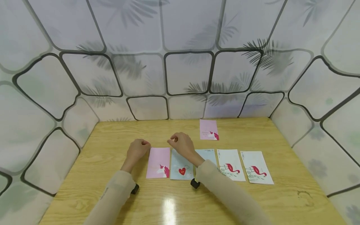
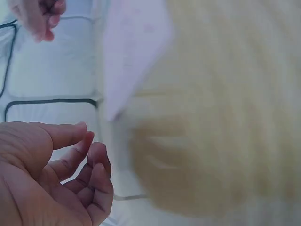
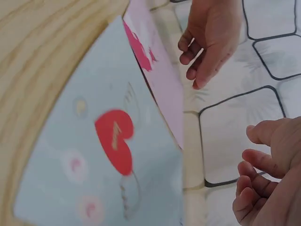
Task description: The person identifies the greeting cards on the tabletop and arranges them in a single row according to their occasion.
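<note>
A row of cards lies on the table. At its left end is a pink unicorn card (image 1: 157, 157), beside a light-blue card with a red winged heart (image 1: 182, 171). My left hand (image 1: 137, 153) hovers by the pink card's upper left corner, fingers loosely bent, with nothing between thumb and fingertips. In the left wrist view a gap shows between that hand (image 2: 66, 174) and the pink card (image 2: 131, 42). Above the heart card's top edge is my right hand (image 1: 182, 145), its fingers loosely curled and holding nothing. My right forearm partly hides another light-blue card (image 1: 207, 155).
Two white flamingo cards (image 1: 231, 165) (image 1: 256, 167) continue the row to the right. Another pink unicorn card (image 1: 208, 128) lies near the table's back edge. Patterned fabric walls (image 1: 185, 73) border the wooden table (image 1: 84, 187) at the back and sides. Each wrist carries a small black device.
</note>
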`<state>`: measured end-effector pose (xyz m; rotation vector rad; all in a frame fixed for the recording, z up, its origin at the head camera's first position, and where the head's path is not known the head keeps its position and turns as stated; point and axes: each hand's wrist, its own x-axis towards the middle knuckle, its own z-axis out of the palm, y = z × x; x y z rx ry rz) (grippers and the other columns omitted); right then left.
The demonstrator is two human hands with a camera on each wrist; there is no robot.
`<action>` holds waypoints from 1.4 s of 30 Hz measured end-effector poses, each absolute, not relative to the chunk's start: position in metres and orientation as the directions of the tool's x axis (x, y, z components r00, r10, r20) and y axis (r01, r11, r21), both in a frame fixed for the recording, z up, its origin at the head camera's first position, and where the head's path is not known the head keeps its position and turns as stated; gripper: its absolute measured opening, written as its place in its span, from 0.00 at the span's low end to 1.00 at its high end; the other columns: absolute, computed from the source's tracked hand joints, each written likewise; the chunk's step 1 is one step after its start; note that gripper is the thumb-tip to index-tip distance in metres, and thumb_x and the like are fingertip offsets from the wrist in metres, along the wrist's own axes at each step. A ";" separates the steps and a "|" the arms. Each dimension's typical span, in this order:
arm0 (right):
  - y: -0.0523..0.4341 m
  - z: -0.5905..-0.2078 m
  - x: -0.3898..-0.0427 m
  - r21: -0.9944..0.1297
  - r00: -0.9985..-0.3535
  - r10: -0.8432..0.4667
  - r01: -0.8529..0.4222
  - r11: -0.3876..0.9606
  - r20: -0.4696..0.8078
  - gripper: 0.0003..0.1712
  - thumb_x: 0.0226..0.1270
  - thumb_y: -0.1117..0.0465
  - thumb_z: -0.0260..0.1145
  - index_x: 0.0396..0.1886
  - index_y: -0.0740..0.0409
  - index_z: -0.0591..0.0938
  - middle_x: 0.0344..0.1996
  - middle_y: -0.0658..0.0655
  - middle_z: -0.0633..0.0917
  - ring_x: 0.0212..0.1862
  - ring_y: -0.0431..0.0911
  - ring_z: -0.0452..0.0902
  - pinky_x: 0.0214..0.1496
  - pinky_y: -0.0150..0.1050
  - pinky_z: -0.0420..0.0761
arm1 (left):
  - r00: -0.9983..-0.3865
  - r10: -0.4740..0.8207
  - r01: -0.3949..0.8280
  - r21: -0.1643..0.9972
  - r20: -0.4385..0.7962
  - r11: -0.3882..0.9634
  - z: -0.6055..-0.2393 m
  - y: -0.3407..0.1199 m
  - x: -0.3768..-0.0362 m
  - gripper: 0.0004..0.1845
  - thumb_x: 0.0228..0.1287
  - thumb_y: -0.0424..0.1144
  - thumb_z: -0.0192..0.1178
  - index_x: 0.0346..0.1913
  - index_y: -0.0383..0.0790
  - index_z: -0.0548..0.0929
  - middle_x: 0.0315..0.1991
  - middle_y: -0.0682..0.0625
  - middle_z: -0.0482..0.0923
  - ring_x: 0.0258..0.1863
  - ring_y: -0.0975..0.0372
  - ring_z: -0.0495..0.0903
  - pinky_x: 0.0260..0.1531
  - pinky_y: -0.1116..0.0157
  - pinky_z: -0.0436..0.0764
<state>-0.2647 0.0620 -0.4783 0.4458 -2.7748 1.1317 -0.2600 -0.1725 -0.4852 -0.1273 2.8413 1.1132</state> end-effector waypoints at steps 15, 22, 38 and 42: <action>0.146 -0.464 -0.279 -0.767 -0.962 -0.097 -0.262 0.586 0.254 0.21 0.75 0.56 0.67 0.58 0.68 0.82 0.42 0.60 0.85 0.42 0.53 0.80 0.44 0.48 0.81 | -0.999 0.031 0.000 0.767 -0.026 0.642 -0.441 -0.134 -0.270 0.17 0.77 0.44 0.60 0.55 0.34 0.86 0.51 0.40 0.85 0.49 0.49 0.82 0.49 0.50 0.81; 0.191 -0.461 -0.281 -0.781 -0.969 -0.069 -0.233 0.580 0.239 0.24 0.77 0.58 0.65 0.64 0.70 0.78 0.50 0.66 0.85 0.50 0.59 0.80 0.53 0.55 0.79 | -0.997 0.071 0.065 0.789 0.027 0.611 -0.439 -0.101 -0.281 0.16 0.76 0.42 0.61 0.55 0.33 0.86 0.51 0.40 0.85 0.53 0.48 0.82 0.51 0.50 0.81; 0.252 -0.480 -0.304 -0.719 -0.995 -0.015 -0.080 0.690 0.096 0.31 0.80 0.56 0.60 0.69 0.77 0.71 0.56 0.74 0.79 0.58 0.65 0.76 0.62 0.60 0.76 | -0.990 0.127 0.118 0.854 0.062 0.506 -0.445 -0.027 -0.309 0.19 0.76 0.41 0.61 0.61 0.31 0.82 0.53 0.40 0.84 0.53 0.50 0.82 0.51 0.55 0.83; 0.255 -0.485 -0.311 -0.704 -0.998 0.006 -0.040 0.709 0.062 0.31 0.79 0.56 0.61 0.67 0.78 0.72 0.56 0.75 0.79 0.59 0.66 0.75 0.62 0.60 0.76 | -0.992 0.129 0.071 0.868 0.008 0.491 -0.453 -0.010 -0.314 0.21 0.77 0.41 0.60 0.63 0.31 0.80 0.55 0.40 0.83 0.55 0.49 0.82 0.53 0.55 0.83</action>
